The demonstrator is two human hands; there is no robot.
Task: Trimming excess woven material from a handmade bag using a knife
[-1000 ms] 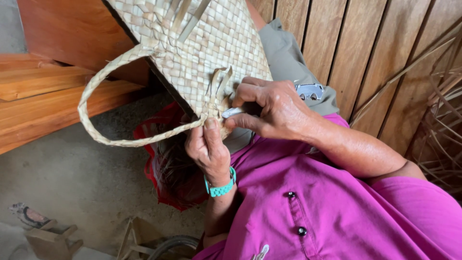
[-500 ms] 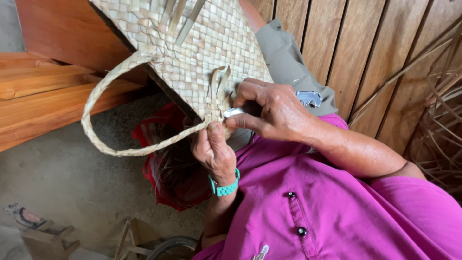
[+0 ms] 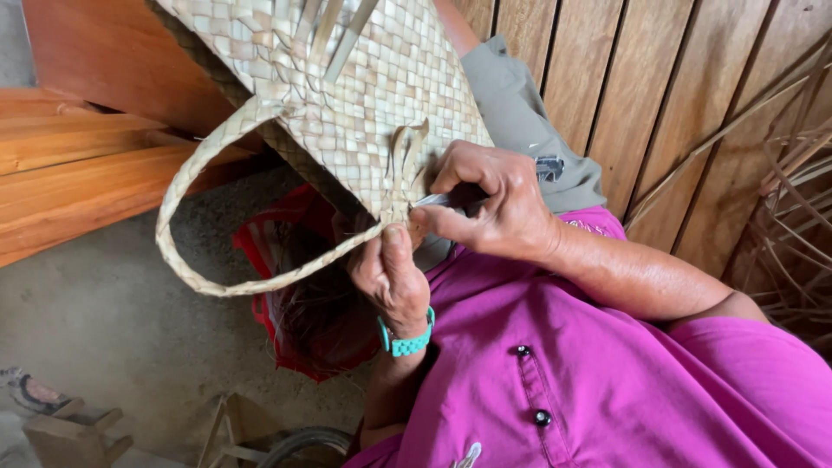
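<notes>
The woven basket [image 3: 347, 104] hangs tilted in front of my chest, its lower corner caught between both hands, its braided handle [image 3: 186, 251] looping out to the left over a red bag [image 3: 286, 286] on the floor. My left hand [image 3: 390, 273], the one with the turquoise wristband [image 3: 406, 341], is clamped on that corner, thumb pressed where the handle meets the weave. My right hand [image 3: 494, 208] is clenched around a slim metal tool [image 3: 433, 200], its tip lying against the weave just under the loose strip ends [image 3: 406, 143] that curl up from the surface. As I judge it, the work here is at those ends, and doing it well depends on the left thumb pinning the braid flat so the weave cannot slip. I would also keep the tool's tip low and along the strips rather than across them, and well away from that thumb, which is very close. Wooden planks [image 3: 78, 182] lie beyond at left, and dry strands [image 3: 797, 217] are heaped against the board wall [image 3: 659, 95] at right.
</notes>
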